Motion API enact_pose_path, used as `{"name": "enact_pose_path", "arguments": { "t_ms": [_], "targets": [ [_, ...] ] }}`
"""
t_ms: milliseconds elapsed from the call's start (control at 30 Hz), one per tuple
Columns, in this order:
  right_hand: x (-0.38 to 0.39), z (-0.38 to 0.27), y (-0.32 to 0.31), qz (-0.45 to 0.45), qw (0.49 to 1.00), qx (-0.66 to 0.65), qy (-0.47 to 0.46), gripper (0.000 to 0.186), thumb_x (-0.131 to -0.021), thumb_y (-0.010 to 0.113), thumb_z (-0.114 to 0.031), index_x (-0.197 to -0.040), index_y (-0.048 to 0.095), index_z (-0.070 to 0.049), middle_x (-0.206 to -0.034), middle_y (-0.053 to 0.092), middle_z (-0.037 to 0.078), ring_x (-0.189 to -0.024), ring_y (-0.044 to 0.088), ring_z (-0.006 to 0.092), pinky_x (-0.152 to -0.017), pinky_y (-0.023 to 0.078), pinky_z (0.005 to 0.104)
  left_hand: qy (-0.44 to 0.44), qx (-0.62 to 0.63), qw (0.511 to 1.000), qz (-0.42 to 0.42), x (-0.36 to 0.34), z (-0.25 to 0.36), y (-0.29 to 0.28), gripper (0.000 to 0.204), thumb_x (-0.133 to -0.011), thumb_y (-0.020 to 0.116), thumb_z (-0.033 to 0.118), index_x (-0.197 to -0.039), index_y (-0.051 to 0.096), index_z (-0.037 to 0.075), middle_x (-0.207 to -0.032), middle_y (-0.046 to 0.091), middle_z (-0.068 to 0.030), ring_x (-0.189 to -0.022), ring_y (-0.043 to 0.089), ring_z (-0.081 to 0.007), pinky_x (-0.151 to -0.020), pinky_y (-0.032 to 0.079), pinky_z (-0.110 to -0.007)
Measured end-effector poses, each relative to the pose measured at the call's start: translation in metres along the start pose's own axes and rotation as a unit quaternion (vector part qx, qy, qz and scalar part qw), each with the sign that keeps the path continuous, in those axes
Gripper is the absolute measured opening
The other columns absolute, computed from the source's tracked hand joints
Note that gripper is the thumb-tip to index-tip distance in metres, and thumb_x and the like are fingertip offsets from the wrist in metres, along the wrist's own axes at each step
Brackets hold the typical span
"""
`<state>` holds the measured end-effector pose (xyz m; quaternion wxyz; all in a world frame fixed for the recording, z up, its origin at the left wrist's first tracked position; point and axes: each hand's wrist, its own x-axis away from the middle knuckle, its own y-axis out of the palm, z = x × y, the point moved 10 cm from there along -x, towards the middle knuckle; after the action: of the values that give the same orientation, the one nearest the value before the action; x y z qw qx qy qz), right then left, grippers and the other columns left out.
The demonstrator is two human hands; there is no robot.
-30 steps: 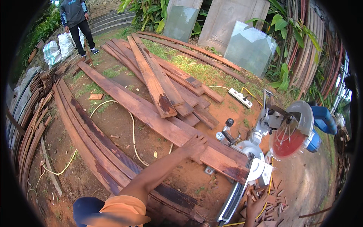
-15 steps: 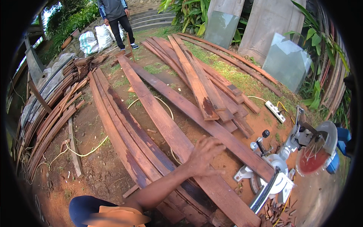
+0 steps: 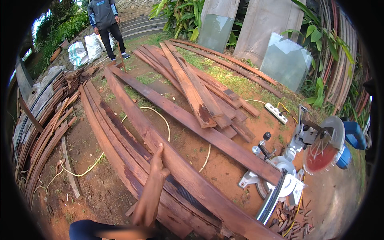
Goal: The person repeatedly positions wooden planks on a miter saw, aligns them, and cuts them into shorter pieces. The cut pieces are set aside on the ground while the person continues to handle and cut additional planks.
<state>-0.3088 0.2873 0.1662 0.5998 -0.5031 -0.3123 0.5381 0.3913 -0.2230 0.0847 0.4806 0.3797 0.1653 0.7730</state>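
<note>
My left hand point(image 3: 160, 165) reaches in from the lower edge and grips the left edge of a long reddish-brown wooden plank point(image 3: 190, 176). Its thumb points up along the edge; the fingers are tucked out of sight behind the wood. The plank runs from the far left down to the lower right. Beside it lies a second plank point(image 3: 240, 154), its near end on the base of a miter saw point(image 3: 318, 158) with a reddish disc blade and blue handle. Several boards point(image 3: 116, 148) lie close to the left of my hand. My right hand is out of view.
A stack of boards point(image 3: 196, 104) lies ahead, and a bundle of curved-looking strips point(image 3: 44, 148) at far left. A yellowish cable point(image 3: 169, 130) crosses the soil. A power strip point(image 3: 276, 113) and wood offcuts point(image 3: 290, 218) lie near the saw. A person point(image 3: 105, 20) stands beyond the planks.
My left hand was open above the plank; it has moved left and now grips the plank's left edge. The plank looks tilted from its flat position. The whole view has shifted slightly.
</note>
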Motion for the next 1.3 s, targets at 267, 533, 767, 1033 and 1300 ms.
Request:
{"name": "enact_pose_path", "arguments": {
  "t_ms": [267, 533, 767, 1033, 1300],
  "targets": [
    [0.019, -0.043, 0.035, -0.095, 0.987, -0.122, -0.035, 0.102, -0.074, 0.084, -0.045, -0.150, 0.040, 0.007, -0.123, 0.060, 0.035, -0.115, 0.058, 0.0547, -0.100, 0.049, 0.0612, 0.153, -0.068, 0.969, -0.184, 0.055, 0.071, 0.116, 0.049, -0.102, 0.073, 0.017, -0.141, 0.052, -0.004, -0.133, 0.067, -0.0173, -0.121, 0.068, -0.0268, -0.105, 0.057, -0.045],
    [0.054, -0.103, -0.028, -0.234, 0.936, -0.262, 0.039, 0.107, -0.077, 0.086, -0.041, -0.158, 0.032, 0.003, -0.133, 0.058, 0.034, -0.120, 0.059, 0.0513, -0.103, 0.051, 0.0554, 0.056, -0.121, 0.970, -0.204, -0.009, 0.000, 0.152, 0.052, -0.103, 0.072, 0.021, -0.143, 0.050, -0.005, -0.135, 0.066, -0.0180, -0.125, 0.066, -0.0294, -0.108, 0.055, -0.049],
    [0.043, -0.121, -0.040, -0.352, 0.911, -0.204, 0.067, 0.113, -0.079, 0.086, -0.048, -0.164, 0.027, -0.002, -0.130, 0.062, 0.032, -0.109, 0.067, 0.0516, -0.091, 0.056, 0.0575, -0.051, -0.121, 0.965, -0.227, -0.091, -0.058, 0.142, 0.067, -0.105, 0.070, 0.029, -0.154, 0.042, -0.006, -0.150, 0.056, -0.0209, -0.139, 0.057, -0.0313, -0.117, 0.048, -0.051],
    [-0.161, -0.256, -0.012, -0.391, 0.880, -0.241, 0.123, 0.110, -0.080, 0.083, -0.040, -0.168, 0.027, -0.005, -0.162, 0.043, 0.025, -0.145, 0.045, 0.0484, -0.116, 0.041, 0.0575, 0.049, -0.237, 0.953, -0.184, -0.068, -0.001, 0.112, 0.090, -0.101, 0.074, 0.044, -0.166, 0.029, 0.002, -0.172, 0.031, -0.0162, -0.157, 0.034, -0.0328, -0.126, 0.033, -0.051],
    [-0.362, -0.430, -0.136, 0.139, 0.892, -0.354, -0.244, 0.092, -0.087, 0.083, -0.041, -0.155, 0.042, 0.004, -0.146, 0.054, 0.030, -0.132, 0.053, 0.0485, -0.114, 0.043, 0.0537, 0.097, -0.369, 0.918, -0.104, -0.048, 0.061, 0.003, 0.062, -0.101, 0.074, 0.041, -0.148, 0.055, 0.004, -0.142, 0.064, -0.0124, -0.133, 0.058, -0.0250, -0.113, 0.045, -0.044]
  ]
}}
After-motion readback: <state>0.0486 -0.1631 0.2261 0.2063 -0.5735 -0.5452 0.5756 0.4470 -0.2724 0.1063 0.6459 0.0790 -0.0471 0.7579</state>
